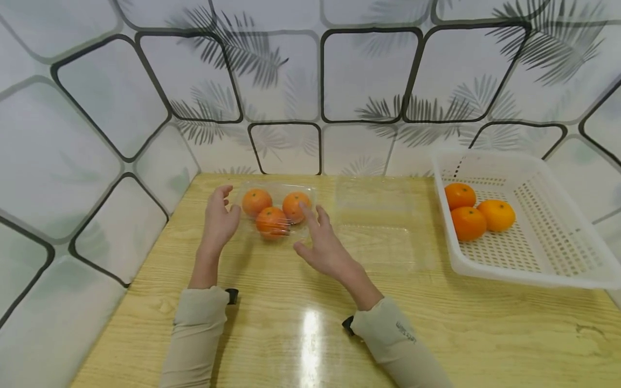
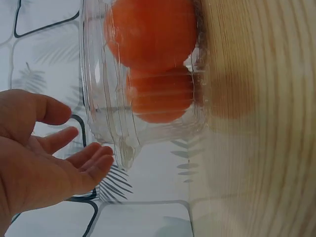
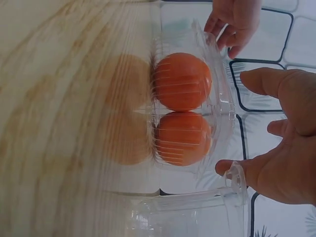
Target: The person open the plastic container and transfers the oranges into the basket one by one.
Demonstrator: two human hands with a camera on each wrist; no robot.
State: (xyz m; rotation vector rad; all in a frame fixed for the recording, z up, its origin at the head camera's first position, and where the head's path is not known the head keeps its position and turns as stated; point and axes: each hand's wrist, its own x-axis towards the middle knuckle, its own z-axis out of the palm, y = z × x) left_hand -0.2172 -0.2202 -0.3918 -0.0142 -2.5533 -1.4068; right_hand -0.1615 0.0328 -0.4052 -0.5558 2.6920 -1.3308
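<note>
A clear plastic clamshell box [image 1: 274,189] stands on the table with three oranges [image 1: 271,222] inside. Its lid lies over the fruit in both wrist views. To its left is my left hand [image 1: 220,221], fingers loosely bent and apart, the fingertips close to the rim in the left wrist view [image 2: 54,158]. My right hand [image 1: 327,248] reaches over the box's right side with its fingers spread, the index finger in front of one orange. Whether either hand touches the plastic I cannot tell. Neither hand grips anything.
Right of the box lies a second clear clamshell [image 1: 375,226], opened out flat with nothing in it. A white perforated basket [image 1: 533,269] at the far right holds three more oranges [image 1: 468,223]. Patterned wall covering [image 1: 286,148] borders the wooden table [image 1: 271,323] at the back and left.
</note>
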